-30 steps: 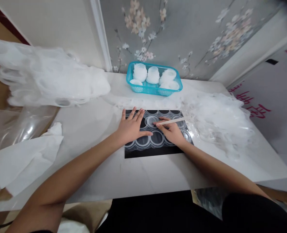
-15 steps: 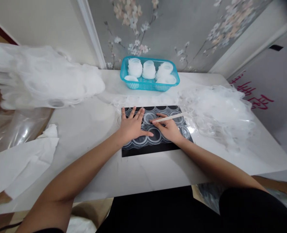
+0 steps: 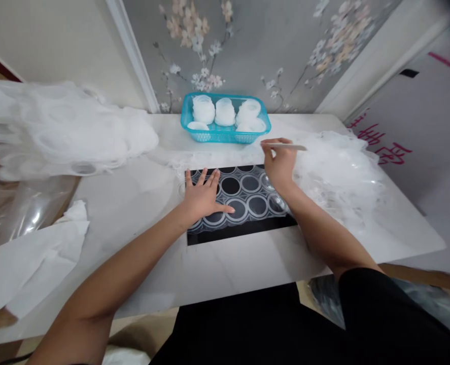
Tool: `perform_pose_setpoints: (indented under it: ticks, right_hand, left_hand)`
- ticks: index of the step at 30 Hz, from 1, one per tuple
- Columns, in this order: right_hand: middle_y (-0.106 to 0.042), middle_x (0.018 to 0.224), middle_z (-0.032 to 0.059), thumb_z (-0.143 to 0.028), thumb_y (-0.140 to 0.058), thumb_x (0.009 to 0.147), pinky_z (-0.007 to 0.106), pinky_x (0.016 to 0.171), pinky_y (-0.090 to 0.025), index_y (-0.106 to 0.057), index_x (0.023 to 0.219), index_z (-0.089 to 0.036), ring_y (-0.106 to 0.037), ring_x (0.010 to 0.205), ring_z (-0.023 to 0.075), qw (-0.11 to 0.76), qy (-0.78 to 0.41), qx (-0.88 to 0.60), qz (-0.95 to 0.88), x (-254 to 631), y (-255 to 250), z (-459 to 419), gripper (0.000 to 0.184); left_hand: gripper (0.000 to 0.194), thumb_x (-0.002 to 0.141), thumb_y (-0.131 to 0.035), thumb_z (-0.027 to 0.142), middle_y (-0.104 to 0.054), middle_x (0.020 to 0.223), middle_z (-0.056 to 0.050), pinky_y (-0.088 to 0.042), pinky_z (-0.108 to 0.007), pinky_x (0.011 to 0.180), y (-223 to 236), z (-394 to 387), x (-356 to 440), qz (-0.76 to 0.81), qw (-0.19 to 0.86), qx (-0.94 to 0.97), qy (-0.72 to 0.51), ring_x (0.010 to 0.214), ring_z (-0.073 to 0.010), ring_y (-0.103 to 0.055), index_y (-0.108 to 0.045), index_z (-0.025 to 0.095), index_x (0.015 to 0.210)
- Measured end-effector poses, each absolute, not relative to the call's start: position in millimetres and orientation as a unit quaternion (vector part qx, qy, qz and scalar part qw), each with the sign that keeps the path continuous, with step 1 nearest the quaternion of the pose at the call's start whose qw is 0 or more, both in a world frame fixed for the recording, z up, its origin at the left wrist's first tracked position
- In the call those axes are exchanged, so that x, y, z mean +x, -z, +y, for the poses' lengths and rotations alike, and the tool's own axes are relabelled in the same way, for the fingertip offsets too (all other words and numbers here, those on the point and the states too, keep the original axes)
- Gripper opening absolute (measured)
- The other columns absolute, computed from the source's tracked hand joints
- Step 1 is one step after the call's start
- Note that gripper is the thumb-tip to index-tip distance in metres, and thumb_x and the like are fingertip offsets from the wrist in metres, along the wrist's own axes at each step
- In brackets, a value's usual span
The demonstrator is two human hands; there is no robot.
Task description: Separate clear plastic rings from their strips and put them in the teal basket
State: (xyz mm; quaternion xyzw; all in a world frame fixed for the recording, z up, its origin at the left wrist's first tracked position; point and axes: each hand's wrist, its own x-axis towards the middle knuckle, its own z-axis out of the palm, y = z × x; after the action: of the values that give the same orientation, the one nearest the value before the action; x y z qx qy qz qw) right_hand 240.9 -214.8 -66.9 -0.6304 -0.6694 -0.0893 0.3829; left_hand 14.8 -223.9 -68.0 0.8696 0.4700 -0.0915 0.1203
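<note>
My left hand lies flat with fingers spread, pressing a clear plastic sheet printed with pale rings onto a black mat. My right hand is raised above the mat's far right corner, fingers pinched around a thin white stick that points right. Whether a disc is also between those fingertips I cannot make out. Close to the left hand's fingers, one ring of the sheet encloses a dark black circle. Beyond both hands stands a blue basket with several stacks of white discs.
Piles of translucent ring-holed sheets lie at left and right on the white table. White paper and clear plastic wrap rest at the left edge. A flowered wall rises behind the basket.
My right hand has lifted off the sheet with the stick and moved up and right, towards the basket. The ring it worked at has turned from whitish to black. The left hand stays put.
</note>
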Motion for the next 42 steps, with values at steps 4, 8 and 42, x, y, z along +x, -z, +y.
perform_pose_setpoints:
  ticks: [4,8,42]
  right_hand:
    - [-0.073,0.093,0.0039,-0.034,-0.052,0.090,0.048,0.098,-0.044,-0.072,0.089,-0.024,-0.055,0.115,0.0281,0.371,-0.068,-0.571,-0.729,261.2,83.8,-240.3,0.022]
    - [-0.074,0.096,0.0043,-0.040,-0.054,0.088,0.049,0.099,-0.045,-0.073,0.092,-0.024,-0.055,0.119,0.0288,0.367,-0.215,-0.566,-0.706,260.5,108.3,-268.8,0.025]
    - [-0.074,0.097,0.0019,-0.044,-0.051,0.089,0.048,0.107,-0.039,-0.074,0.091,-0.025,-0.055,0.120,0.0274,0.384,-0.214,-0.593,-0.675,309.4,106.1,-272.4,0.031]
  left_hand:
    - [0.117,0.069,-0.028,0.087,-0.008,0.156,-0.010,0.013,-0.067,0.106,65.3,-219.9,28.3,0.475,0.107,0.872,0.057,0.144,-0.0356,0.004,-0.003,0.006,0.150]
    - [0.108,0.074,-0.025,0.083,-0.010,0.156,-0.006,0.009,-0.063,0.110,71.4,-219.0,54.4,0.431,0.107,0.896,0.009,0.144,-0.0339,0.001,-0.005,0.010,0.150]
    - [0.103,0.073,-0.031,0.081,-0.010,0.156,-0.004,0.016,-0.068,0.104,70.7,-212.4,129.2,0.401,0.118,0.905,0.081,0.144,-0.0361,0.004,-0.005,0.018,0.151]
